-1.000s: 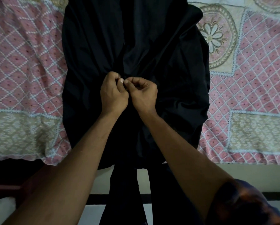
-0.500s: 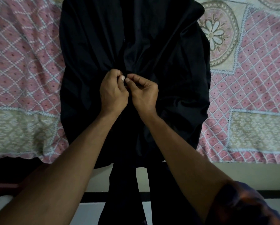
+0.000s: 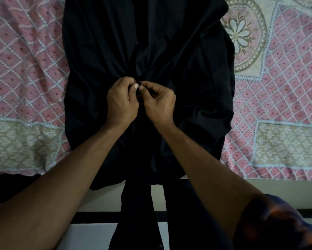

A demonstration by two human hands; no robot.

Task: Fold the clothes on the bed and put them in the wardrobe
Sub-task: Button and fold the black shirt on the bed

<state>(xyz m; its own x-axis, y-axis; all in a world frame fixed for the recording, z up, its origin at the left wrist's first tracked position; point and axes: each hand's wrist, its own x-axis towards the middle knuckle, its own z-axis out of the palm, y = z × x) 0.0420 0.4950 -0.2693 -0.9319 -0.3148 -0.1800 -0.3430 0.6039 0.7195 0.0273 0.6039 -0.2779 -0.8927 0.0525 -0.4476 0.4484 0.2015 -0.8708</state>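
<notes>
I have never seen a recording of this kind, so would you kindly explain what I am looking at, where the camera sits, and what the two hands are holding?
There is no machine here: a person works with two bare hands. The single camera is worn on the person's head and looks forward and down, so the arms reach in from the bottom of the picture. A bed fills the view, covered with a pink and beige patterned bedspread. On it lies a black garment, spread out, its near end reaching over the bed's edge. The left hand and the right hand meet at the garment's middle, fingers curled, each pinching the black cloth, thumbs almost touching. Whether they work a fastening there is too dark to tell. A dark sleeve shows at lower right.
</notes>
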